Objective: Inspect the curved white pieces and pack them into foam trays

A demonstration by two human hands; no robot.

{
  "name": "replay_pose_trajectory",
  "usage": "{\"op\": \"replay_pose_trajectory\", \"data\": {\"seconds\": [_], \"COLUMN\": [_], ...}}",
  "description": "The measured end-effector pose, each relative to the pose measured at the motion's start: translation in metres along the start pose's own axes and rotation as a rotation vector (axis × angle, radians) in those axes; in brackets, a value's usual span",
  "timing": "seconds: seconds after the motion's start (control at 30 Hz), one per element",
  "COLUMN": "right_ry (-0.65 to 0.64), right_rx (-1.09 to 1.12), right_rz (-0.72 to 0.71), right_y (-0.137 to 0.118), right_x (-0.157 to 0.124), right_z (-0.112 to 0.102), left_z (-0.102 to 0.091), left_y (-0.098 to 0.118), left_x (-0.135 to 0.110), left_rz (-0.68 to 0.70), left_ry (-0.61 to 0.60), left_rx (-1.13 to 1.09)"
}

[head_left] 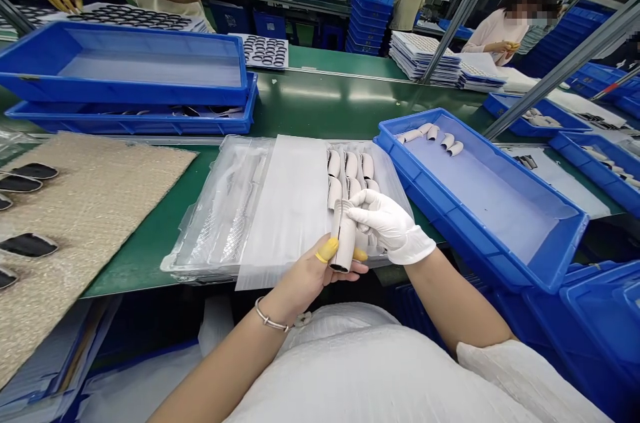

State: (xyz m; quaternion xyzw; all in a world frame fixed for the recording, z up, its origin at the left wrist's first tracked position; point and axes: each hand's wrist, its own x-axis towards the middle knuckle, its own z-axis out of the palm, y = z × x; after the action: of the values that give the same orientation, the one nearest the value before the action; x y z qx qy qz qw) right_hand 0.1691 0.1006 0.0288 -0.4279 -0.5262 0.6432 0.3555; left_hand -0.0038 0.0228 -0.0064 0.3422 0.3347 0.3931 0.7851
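Observation:
Between both hands is a pale, curled sleeve-like piece (344, 236) with a dark inside, held up lengthwise. My left hand (320, 266), with yellow finger cots on the thumb and a finger, grips its lower end. The white-gloved fingers of my right hand (385, 219) pinch its upper edge. Just beneath lies a clear plastic tray (220, 209), where several similar curled pieces (351, 164) stand in rows. A white translucent sheet (293, 203) covers the tray's middle.
At right, a blue bin (480, 189) holds several curled pieces. Stacked blue bins (125, 66) stand back left. A beige textured board (100, 209) carries dark oval pieces. A metal post (570, 69) slants across the right side. Co-workers sit beyond the green bench (320, 103).

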Motion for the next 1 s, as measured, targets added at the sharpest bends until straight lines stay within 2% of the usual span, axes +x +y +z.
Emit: {"op": "replay_pose_trajectory", "data": {"seconds": [0.23, 0.4, 0.5, 0.63, 0.77, 0.83, 1.0], "right_ry": [0.002, 0.050, 0.104, 0.170, 0.292, 0.259, 0.110], "right_rx": [-0.100, -0.400, -0.514, -0.433, -0.171, -0.136, -0.361], "right_rz": [-0.038, -0.135, -0.190, -0.265, -0.239, -0.201, -0.123], "right_y": [-0.002, -0.001, -0.001, 0.001, 0.006, 0.005, -0.005], "right_x": [-0.004, -0.011, -0.013, -0.009, -0.004, -0.005, -0.015], "right_z": [0.000, 0.009, 0.012, 0.010, 0.005, 0.005, 0.010], "left_z": [-0.001, -0.001, -0.002, -0.002, -0.002, -0.002, 0.000], "left_y": [-0.003, -0.007, -0.008, -0.009, -0.008, -0.008, -0.006], "left_x": [0.000, 0.002, 0.002, -0.002, -0.004, -0.004, -0.002], "left_rz": [0.032, 0.078, 0.062, 0.061, 0.068, 0.070, 0.053], "left_ry": [-0.008, 0.078, 0.075, 0.029, 0.026, 0.029, 0.061], "left_rx": [0.049, 0.063, 0.076, 0.094, 0.115, 0.133, 0.147]}}
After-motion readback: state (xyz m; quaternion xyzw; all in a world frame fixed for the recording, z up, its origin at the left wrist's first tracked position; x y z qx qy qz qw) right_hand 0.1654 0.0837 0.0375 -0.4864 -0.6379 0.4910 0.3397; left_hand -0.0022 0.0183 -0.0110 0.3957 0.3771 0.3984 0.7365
